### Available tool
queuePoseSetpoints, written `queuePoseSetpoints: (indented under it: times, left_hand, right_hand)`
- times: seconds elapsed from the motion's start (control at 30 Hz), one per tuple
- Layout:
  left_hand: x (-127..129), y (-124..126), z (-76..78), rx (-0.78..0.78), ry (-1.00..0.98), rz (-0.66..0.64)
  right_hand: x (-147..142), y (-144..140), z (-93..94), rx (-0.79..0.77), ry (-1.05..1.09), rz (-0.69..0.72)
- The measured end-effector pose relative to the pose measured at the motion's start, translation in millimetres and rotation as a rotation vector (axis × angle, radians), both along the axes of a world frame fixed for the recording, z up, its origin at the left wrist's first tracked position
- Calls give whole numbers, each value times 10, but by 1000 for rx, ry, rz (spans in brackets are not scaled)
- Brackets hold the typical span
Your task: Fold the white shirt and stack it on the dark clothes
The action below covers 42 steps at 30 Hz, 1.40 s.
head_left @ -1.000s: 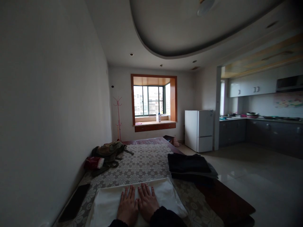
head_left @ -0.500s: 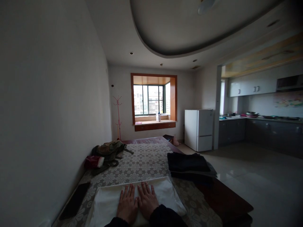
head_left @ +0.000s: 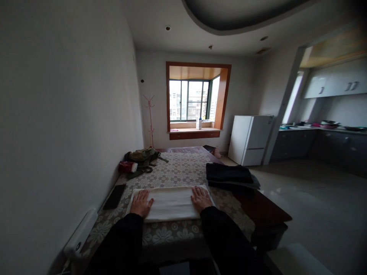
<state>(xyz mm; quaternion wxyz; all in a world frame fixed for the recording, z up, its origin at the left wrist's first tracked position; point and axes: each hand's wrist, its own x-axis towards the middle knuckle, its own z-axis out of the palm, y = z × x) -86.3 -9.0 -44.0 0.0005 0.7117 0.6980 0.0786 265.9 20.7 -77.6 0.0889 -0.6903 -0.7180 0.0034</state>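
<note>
Your left hand (head_left: 141, 204) and right hand (head_left: 201, 199) lie unclenched on the folded cloth (head_left: 172, 205) near its edges; the backpack (head_left: 141, 156) seems closed.

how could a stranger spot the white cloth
Find the table with the flower-patterned cover. At its near end, a flat cloth lies under the left hand and right hand. It's plain white, unlike the dark folded pile beyond its right end.
</note>
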Motion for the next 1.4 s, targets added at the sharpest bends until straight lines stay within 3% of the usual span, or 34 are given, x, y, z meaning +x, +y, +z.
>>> queuePoseSetpoints:
  times: [0.2, 0.77, 1.1, 1.23, 1.4]
  left_hand:
    - [-262, -22, -75, 23, -15, 47]
    - [-378, 65, -184, 45, -41, 15]
    - [-382, 103, -89, 73, 9, 3]
    - [-368, 116, -104, 95, -15, 28]
    - [-393, 146, -153, 34, -23, 8]
  right_hand:
    - [349, 22, -89, 84, -11, -18]
    - [407, 43, -150, 155, -54, 46]
    - [270, 68, 31, 123, -118, -15]
    - [251, 119, -55, 181, -154, 0]
    - [296, 175, -146, 135, -165, 71]
